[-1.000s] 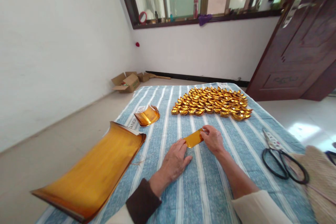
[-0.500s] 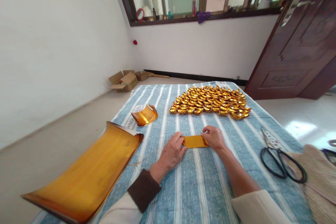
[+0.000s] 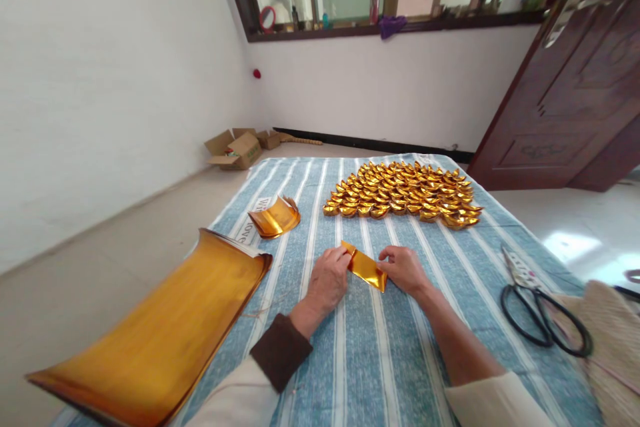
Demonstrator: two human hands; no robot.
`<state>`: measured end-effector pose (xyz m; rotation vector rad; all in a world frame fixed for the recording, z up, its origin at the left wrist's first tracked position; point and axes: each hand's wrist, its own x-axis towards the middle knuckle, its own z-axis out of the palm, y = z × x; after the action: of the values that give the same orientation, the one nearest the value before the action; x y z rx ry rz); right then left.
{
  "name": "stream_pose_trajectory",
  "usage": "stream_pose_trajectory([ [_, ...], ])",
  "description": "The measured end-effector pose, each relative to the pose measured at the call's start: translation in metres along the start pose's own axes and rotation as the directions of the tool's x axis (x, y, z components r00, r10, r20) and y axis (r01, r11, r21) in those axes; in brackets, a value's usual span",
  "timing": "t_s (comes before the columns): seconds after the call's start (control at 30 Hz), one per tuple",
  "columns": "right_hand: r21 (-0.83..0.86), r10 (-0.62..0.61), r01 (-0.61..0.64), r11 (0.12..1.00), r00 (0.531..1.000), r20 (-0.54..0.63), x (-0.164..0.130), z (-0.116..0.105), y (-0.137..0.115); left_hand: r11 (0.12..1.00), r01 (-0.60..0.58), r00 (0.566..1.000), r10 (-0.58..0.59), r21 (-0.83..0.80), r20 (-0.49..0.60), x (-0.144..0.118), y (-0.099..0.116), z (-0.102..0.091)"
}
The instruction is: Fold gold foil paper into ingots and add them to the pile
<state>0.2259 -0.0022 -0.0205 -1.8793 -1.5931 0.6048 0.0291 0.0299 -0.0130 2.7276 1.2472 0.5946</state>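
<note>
Both hands, the left hand [image 3: 330, 278] and right hand [image 3: 404, 269], are pinching a half-folded gold paper [image 3: 364, 267] at center, while many finished gold ingots [image 3: 403, 193] are lying above and a sheet stack [image 3: 165, 330] is waiting at lower left.

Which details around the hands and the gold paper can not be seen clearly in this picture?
- Head view: the left hand covers its own fingertips and the near end of the gold paper strip.
- The print on the white label is too small.
- The scissors blade tips are blurred.
- The woven mat is cut off by the right edge.

Home bedroom — striped bed [image 3: 410, 347], wooden door [image 3: 570, 100], window sill [image 3: 400, 25]
</note>
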Motion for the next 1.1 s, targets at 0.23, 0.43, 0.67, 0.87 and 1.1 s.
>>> stream_pose_trajectory([
  [0.23,0.005,0.003,-0.003,1.0,0.998,0.062,-0.003,0.0,-0.004,1.0,0.003,0.999,-0.002,-0.024,0.042,0.012,-0.002,0.005],
  [0.43,-0.096,0.021,-0.016,0.995,0.999,0.047,-0.005,-0.006,-0.004,0.999,-0.015,0.999,0.017,-0.037,0.033,0.012,-0.001,0.008],
  [0.67,-0.268,0.042,-0.021,0.963,0.996,0.074,-0.007,-0.013,-0.005,0.999,-0.015,1.0,0.014,-0.049,-0.021,0.007,0.001,0.016],
  [0.87,-0.273,0.025,0.002,0.962,0.995,0.094,-0.009,-0.015,-0.006,0.996,-0.001,1.0,0.001,-0.088,-0.001,0.005,-0.001,0.016],
  [1.1,-0.217,0.003,0.034,0.976,0.986,0.165,-0.009,-0.014,-0.007,0.997,0.01,1.0,-0.01,-0.079,-0.001,0.004,-0.002,0.02],
])
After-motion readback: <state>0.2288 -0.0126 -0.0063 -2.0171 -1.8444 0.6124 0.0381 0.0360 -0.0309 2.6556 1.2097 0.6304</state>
